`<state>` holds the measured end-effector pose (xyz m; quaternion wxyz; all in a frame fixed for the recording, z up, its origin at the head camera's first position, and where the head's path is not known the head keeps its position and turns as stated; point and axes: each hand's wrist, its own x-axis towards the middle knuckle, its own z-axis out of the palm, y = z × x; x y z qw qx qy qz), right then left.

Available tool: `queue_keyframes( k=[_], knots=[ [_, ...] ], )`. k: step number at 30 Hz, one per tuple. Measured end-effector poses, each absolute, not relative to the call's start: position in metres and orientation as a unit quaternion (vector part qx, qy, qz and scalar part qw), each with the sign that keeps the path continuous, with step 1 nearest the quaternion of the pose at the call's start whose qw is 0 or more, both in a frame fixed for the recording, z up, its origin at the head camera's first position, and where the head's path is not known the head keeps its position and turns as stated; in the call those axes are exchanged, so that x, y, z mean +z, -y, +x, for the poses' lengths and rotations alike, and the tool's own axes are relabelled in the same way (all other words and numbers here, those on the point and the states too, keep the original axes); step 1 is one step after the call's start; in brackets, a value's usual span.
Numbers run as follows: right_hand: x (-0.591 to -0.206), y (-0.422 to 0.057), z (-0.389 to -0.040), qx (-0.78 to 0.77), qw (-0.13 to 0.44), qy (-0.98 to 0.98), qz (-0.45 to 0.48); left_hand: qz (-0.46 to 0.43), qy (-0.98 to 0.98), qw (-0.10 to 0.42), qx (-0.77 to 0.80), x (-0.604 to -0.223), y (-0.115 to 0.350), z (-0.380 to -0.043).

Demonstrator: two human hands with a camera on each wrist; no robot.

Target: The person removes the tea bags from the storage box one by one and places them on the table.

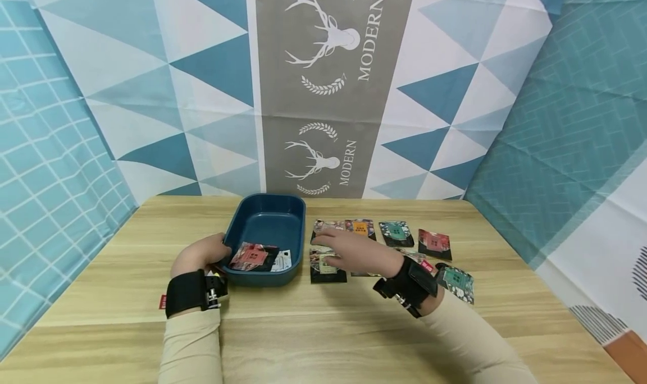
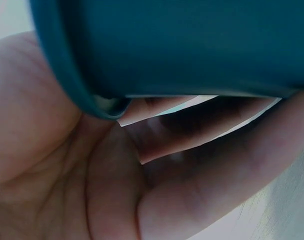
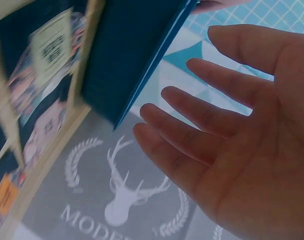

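Observation:
My left hand [image 1: 199, 256] grips the left side of a dark blue plastic tray [image 1: 275, 224]. In the left wrist view its fingers curl beneath the tray rim [image 2: 57, 60]. Inside the tray's near end lie a red-and-black packet [image 1: 250, 256] and a whitish packet [image 1: 282, 260]. My right hand [image 1: 361, 252] hovers over small printed packets right of the tray, partly covering several. Its fingers are spread with nothing between them in the right wrist view. Nearest to its fingertips is a black packet with a pale yellow label [image 1: 327, 264].
Farther right on the wooden table [image 1: 303, 339] lie a green-labelled packet [image 1: 396, 233], a red one [image 1: 434, 245] and a green-and-white one [image 1: 457, 282]. Behind the table hangs a patterned cloth [image 1: 313, 103] with deer heads. Tiled-pattern cloth [image 1: 45, 137] stands at the left.

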<state>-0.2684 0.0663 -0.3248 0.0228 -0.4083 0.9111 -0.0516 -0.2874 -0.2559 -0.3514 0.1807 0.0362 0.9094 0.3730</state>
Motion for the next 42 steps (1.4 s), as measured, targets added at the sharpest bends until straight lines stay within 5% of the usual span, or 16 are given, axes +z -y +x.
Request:
queue_keyframes(
  k=[9, 21, 42],
  knots=[
    [-0.331, -0.012, -0.285, -0.070, -0.013, -0.887, -0.455, 0.032, -0.907, 0.189, 0.375, -0.350, 0.255, -0.289],
    [-0.357, 0.055, -0.315, -0.073, 0.057, -0.869, -0.486, 0.042, -0.903, 0.200, 0.378, -0.351, 0.260, -0.292],
    [-0.370, 0.068, -0.326, -0.083, 0.134, -0.873, -0.461, 0.027, -0.892, 0.200, 0.405, -0.344, 0.252, -0.284]
  ],
)
